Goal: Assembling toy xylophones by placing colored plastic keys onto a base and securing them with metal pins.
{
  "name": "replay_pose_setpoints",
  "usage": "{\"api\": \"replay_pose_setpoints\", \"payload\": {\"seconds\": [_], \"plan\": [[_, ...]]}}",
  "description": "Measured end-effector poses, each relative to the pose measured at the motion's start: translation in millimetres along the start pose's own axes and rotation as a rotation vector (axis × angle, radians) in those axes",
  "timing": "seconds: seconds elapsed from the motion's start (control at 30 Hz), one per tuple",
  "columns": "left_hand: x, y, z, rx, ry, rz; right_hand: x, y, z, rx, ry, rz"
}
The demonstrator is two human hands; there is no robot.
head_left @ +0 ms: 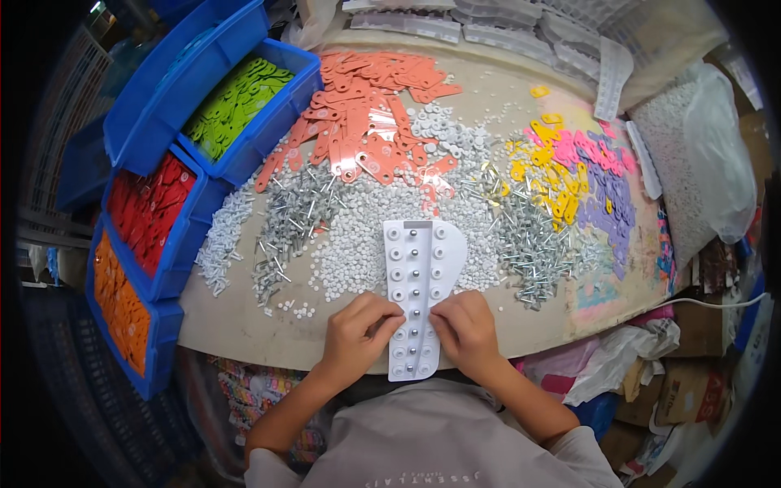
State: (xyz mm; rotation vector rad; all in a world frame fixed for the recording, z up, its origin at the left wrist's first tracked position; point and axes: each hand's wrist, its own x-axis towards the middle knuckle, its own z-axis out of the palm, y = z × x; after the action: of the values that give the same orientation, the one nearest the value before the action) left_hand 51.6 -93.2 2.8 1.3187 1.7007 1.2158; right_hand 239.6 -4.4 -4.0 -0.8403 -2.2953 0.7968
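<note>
A white plastic tray, long and rounded along one side, lies at the table's near edge in front of me. Small white ring-shaped pieces line both its sides, and a row of silver metal pins runs down its middle. My left hand is closed in a pinch over the tray's left row. Opposite it, my right hand pinches at the right row. The fingertips hide whatever small piece each hand may hold. Just beyond the tray spreads a heap of small white plastic pieces.
Blue bins at the left hold green, red and orange flat pieces. Coral strips pile at the back. Metal rivets lie right, near yellow, pink and purple pieces. A clear bag of white pieces stands far right.
</note>
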Motion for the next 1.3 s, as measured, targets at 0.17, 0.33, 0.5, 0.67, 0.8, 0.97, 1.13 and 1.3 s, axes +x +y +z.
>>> {"api": "replay_pose_setpoints", "payload": {"seconds": [0.17,0.33,0.5,0.67,0.8,0.97,1.13,1.3], "plan": [[1.8,1.9,-2.8,-0.064,-0.017,-0.12,-1.1,5.1,4.0,-0.013,0.09,-0.095],[4.1,-5.2,-2.3,-0.016,-0.03,-0.003,-0.9,6.9,2.5,-0.051,0.075,-0.129],[5.2,-9.7,-8.6,0.397,0.027,0.446,0.1,9.5,0.5,-0.06,0.071,-0.137],[2.6,-8.7,-5.9,0.381,0.073,0.454,25.8,25.3,-23.8,0.0,0.023,-0.306],[22.6,3.7,-17.8,0.253,0.164,0.323,97.1,62.1,-54.5,-0.304,0.255,-0.166],[80.9,12.9,-33.7,0.409,0.21,0.309,176.6,134.4,-75.5,-0.459,0.234,-0.038],[135.6,11.1,-37.2,0.488,0.104,0.292,201.0,152.1,-68.4,-0.416,0.025,0.138],[208.9,-4.5,-29.0,0.399,0.018,0.14,201.7,165.2,-64.6,-0.39,0.027,0.098]]}}
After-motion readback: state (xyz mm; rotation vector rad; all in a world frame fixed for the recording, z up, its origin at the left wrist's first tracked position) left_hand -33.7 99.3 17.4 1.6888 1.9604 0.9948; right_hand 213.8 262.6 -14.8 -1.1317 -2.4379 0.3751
